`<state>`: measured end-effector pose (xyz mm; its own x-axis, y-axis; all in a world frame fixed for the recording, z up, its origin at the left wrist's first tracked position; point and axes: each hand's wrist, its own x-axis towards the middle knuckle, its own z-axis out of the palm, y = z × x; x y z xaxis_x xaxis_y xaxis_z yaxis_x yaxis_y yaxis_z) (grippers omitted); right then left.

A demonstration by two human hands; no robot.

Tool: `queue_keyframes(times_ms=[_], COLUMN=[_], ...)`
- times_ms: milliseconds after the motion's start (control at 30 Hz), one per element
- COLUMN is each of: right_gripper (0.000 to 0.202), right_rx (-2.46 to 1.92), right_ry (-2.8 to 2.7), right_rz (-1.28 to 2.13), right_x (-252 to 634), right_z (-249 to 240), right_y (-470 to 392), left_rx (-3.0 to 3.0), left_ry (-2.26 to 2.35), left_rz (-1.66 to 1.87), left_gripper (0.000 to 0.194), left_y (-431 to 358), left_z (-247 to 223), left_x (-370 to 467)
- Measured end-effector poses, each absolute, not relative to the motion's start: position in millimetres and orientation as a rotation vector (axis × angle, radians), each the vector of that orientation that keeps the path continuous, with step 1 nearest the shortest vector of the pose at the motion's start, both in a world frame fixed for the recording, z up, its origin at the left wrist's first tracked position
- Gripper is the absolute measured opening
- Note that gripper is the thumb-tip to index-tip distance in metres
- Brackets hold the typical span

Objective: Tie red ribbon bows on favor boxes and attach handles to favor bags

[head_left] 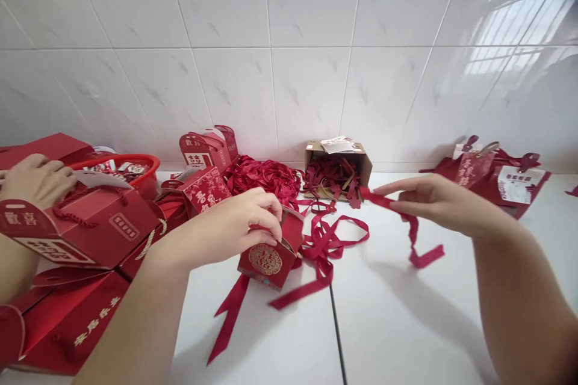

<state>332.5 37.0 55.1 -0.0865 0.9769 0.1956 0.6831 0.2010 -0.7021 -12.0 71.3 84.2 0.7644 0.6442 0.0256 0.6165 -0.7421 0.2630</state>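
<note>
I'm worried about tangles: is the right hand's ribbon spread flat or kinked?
Kinked: below the right hand, the red ribbon hangs crumpled, its end bent sideways.

At six o'clock, just below the centre, the left hand [257,219] is holding a small red box [264,261] by its top. Loose red ribbon [324,275] is trailing beside it. Toward four o'clock, the right hand [431,200] is pinching a ribbon strip [413,231] that is hanging above the white table [383,325]. Near the centre, a ribbon pile [266,179] is sitting next to a cardboard box [366,169]. At nine o'clock, another person's hand [38,179] is showing behind a gift box [106,225], and a red basin [155,169] is holding small packets [126,168].
</note>
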Motion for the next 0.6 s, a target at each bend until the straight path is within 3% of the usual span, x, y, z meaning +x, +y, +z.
queue_keyframes(times_ms=[100,267,433,533,600], right_gripper=[0.031,0.027,0.031,0.028,0.043], right_rx=[-1.550,-1.657,-1.946,-1.837,-1.705], right_ry=[-2.149,-2.284,-2.289,-2.351,-2.430], right_rz=[0.828,0.697,0.495,0.519,0.597], right_x=[322.2,319.3,315.3,296.6,275.5], right_z=[52.6,38.9,17.2,11.2,7.8], right_y=[45.7,61.0,76.3,73.2,65.3], left_rx=[2.691,2.693,2.690,2.618,2.541], left_ry=[0.901,1.127,1.478,1.527,1.469], left_rz=[0.093,0.042,0.089,0.179,0.149], left_gripper=[0.023,0.016,0.026,0.031,0.042], left_y=[68.4,84.1,99.4,94.5,88.0], left_z=[84.9,77.9,78.0,80.5,78.6], left_x=[-6.9,-22.4,-44.0,-43.2,-35.9])
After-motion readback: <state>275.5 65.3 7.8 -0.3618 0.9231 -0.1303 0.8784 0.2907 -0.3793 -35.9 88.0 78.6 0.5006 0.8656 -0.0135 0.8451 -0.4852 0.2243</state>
